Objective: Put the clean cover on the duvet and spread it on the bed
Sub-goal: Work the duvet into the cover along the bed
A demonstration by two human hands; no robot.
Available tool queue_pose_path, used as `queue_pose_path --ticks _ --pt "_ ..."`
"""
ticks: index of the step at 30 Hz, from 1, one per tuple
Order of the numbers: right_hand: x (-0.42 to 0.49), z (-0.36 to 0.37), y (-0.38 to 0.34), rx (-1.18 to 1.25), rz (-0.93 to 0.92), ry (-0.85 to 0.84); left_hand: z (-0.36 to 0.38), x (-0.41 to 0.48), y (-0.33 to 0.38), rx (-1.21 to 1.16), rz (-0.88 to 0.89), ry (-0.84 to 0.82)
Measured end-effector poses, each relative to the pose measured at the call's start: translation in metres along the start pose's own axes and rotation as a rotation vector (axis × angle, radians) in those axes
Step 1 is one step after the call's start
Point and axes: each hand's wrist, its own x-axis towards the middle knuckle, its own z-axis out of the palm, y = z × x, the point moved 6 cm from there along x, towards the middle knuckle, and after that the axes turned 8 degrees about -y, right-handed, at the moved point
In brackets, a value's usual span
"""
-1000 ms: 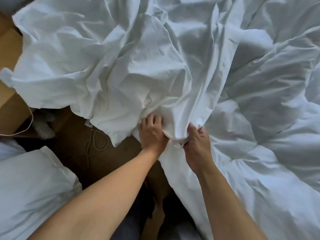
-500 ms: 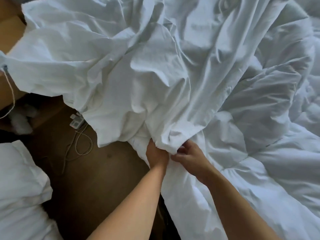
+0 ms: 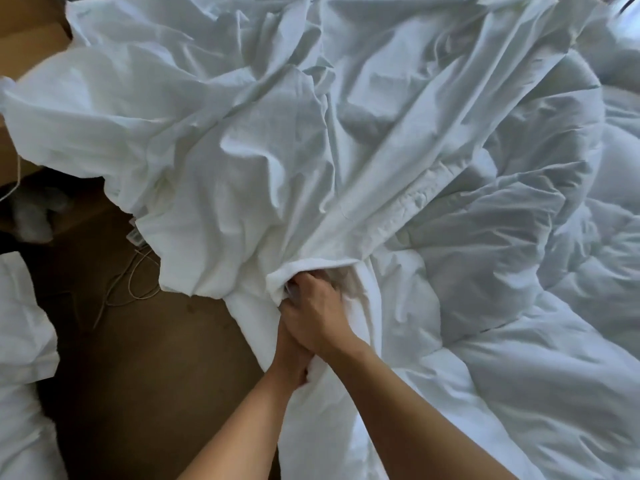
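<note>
Cover, white cloth, heavily creased; its open mouth was bunched at the near edge of the heap, right at the two hands. Left hand, nearest the camera and half hidden under the other, had its fingers curled round a fold of the duvet, gripping it. Right hand, lying across the left, had its fingers pushed into the cover's mouth and closed on the rolled edge of the cloth. Duvet, white and quilted, lay to the right of the hands and ran to the near right corner, mostly bare of the cover. Floor, brown, left of the arms, carried a thin cable just below the cover's hanging edge; a white pillow sat at the near left. Cover's bulk spread beyond the hands across the far heap, one hemmed edge running diagonally over the duvet, its left side overhanging the floor. Bed itself was hidden under the linen. Risks, judged: a leftward pull could slide the overhanging cloth onto the floor and the cable. The duvet fold could also slip from the left hand inside the loose mouth and bunch short of the cover's corner. Contents: the cover was the only holder present; how much duvet lay inside could not be told, though judged little.
</note>
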Motion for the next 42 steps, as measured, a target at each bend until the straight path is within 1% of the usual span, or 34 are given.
queue_pose_path --ticks 1,3,4,6,7,8,9,10,11,12,13,15,17,18,20,21,22,23,24,25,26,27,28,29,30,31,32,34,36,38,39,40,42 --pt "-0.006 -0.010 0.011 0.011 -0.003 0.014 0.005 -0.001 0.005 -0.003 0.036 0.012" --pt "-0.016 -0.028 0.035 0.020 0.061 0.085 0.010 -0.003 0.017 -0.093 0.059 0.064" --pt "-0.017 -0.034 0.042 -0.053 0.096 0.143 0.013 -0.005 0.022 -0.134 0.041 0.096" --pt "-0.013 -0.039 0.048 -0.303 0.174 0.269 0.013 -0.002 0.027 -0.150 0.007 0.162" --pt "-0.007 -0.040 0.049 -0.380 0.229 0.279 0.011 0.000 0.027 -0.141 -0.002 0.191" --pt "0.001 -0.039 0.054 -0.395 0.273 0.216 0.008 0.000 0.028 -0.128 -0.005 0.239" --pt "0.011 -0.035 0.061 -0.369 0.318 0.081 0.004 0.001 0.031 -0.101 0.000 0.279" --pt "0.019 -0.027 0.071 -0.318 0.348 -0.096 -0.001 0.001 0.034 -0.068 0.013 0.303" --pt "0.026 -0.018 0.078 -0.265 0.352 -0.273 -0.005 0.002 0.036 -0.039 0.038 0.320" --pt "0.030 -0.016 0.078 -0.232 0.324 -0.391 -0.009 0.003 0.038 -0.016 0.054 0.331" --pt "0.036 -0.022 0.073 -0.193 0.262 -0.413 -0.014 0.004 0.040 -0.021 0.063 0.342" --pt "0.049 -0.049 0.054 -0.028 0.120 -0.294 -0.024 0.009 0.044 -0.044 0.070 0.365" --pt "0.062 -0.090 0.033 0.160 0.039 -0.097 -0.032 0.015 0.049 0.029 0.099 0.421" --pt "0.067 -0.109 0.025 0.206 0.001 0.011 -0.033 0.015 0.053 0.099 0.127 0.469" --pt "0.074 -0.138 0.018 0.182 -0.050 0.208 -0.029 0.014 0.059 0.259 0.177 0.564" --pt "0.077 -0.141 0.018 0.096 -0.044 0.220 -0.024 0.012 0.059 0.340 0.217 0.611" --pt "0.080 -0.131 0.025 -0.068 -0.002 0.100 -0.017 0.006 0.058 0.387 0.265 0.646" --pt "0.082 -0.110 0.035 -0.306 0.060 -0.157 -0.009 -0.003 0.056 0.367 0.305 0.658" --pt "0.077 -0.083 0.051 -0.544 0.108 -0.502 -0.002 -0.011 0.052 0.360 0.360 0.677" --pt "0.066 -0.064 0.067 -0.734 0.178 -0.802 0.002 -0.021 0.044 0.322 0.393 0.688" --pt "0.057 -0.056 0.075 -0.873 0.233 -0.949 0.004 -0.028 0.034 0.322 0.411 0.701" --pt "0.055 -0.053 0.078 -0.973 0.249 -0.974 0.004 -0.031 0.023 0.308 0.352 0.680" --pt "0.060 -0.049 0.076 -1.018 0.228 -0.896 0.001 -0.028 0.011 0.276 0.276 0.640" --pt "0.066 -0.046 0.068 -1.010 0.196 -0.782 -0.003 -0.024 0.002 0.198 0.173 0.588" --pt "0.069 -0.041 0.059 -0.927 0.179 -0.662 -0.004 -0.019 -0.002 0.081 0.113 0.521" --pt "0.068 -0.036 0.056 -0.785 0.190 -0.573 -0.004 -0.011 -0.002 -0.059 0.102 0.457" --pt "0.066 -0.030 0.058 -0.636 0.217 -0.529 -0.003 -0.005 0.003 -0.197 0.103 0.397" --pt "0.062 -0.022 0.068 -0.453 0.226 -0.468 -0.002 0.013 0.014 -0.331 0.106 0.370" --pt "0.060 -0.023 0.068 -0.398 0.120 -0.367 -0.008 0.030 0.023 -0.314 0.086 0.410" --pt "0.055 -0.028 0.051 -0.418 -0.038 -0.321 -0.014 0.040 0.028 -0.265 0.037 0.439" --pt "0.053 -0.032 0.046 -0.371 -0.071 -0.295 -0.017 0.042 0.029 -0.276 0.035 0.441" --pt "0.053 -0.038 0.043 -0.242 -0.047 -0.260 -0.019 0.043 0.028 -0.268 0.042 0.458" --pt "0.054 -0.054 0.041 -0.002 0.046 -0.177 -0.015 0.034 0.028 -0.164 0.083 0.501"
